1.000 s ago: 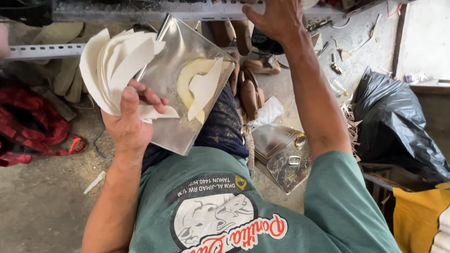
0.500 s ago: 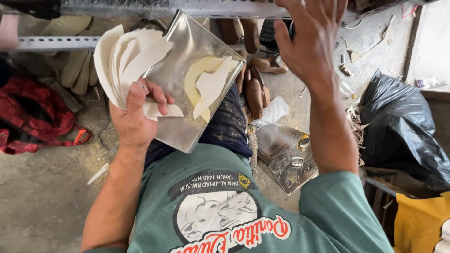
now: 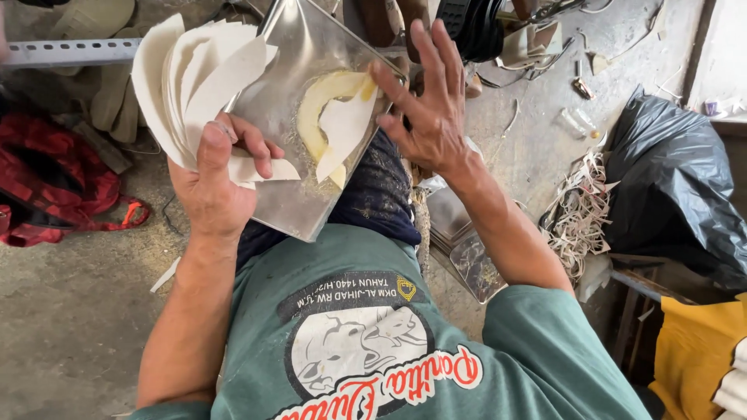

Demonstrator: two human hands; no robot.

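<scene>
Cream-white fan of cut pieces (image 3: 187,85), plain, unpatterned. Metal sheet (image 3: 292,117) silvery grey, dull shine, smeared pale yellow around a yellowish curved piece (image 3: 323,109); a whiter piece (image 3: 346,128) over it. Shirt (image 3: 405,342) muted teal-green with a black band, a small yellow emblem, a white animal print and red lettering edged white. Trousers (image 3: 381,190) dark navy, speckled pale. Cloth (image 3: 47,183) at the side red with dark checks, orange strap (image 3: 132,214). Bag (image 3: 677,187) glossy black. Fabric (image 3: 696,354) mustard yellow. Floor (image 3: 70,311) grey concrete, mottled. Strip scraps (image 3: 580,222) off-white
</scene>
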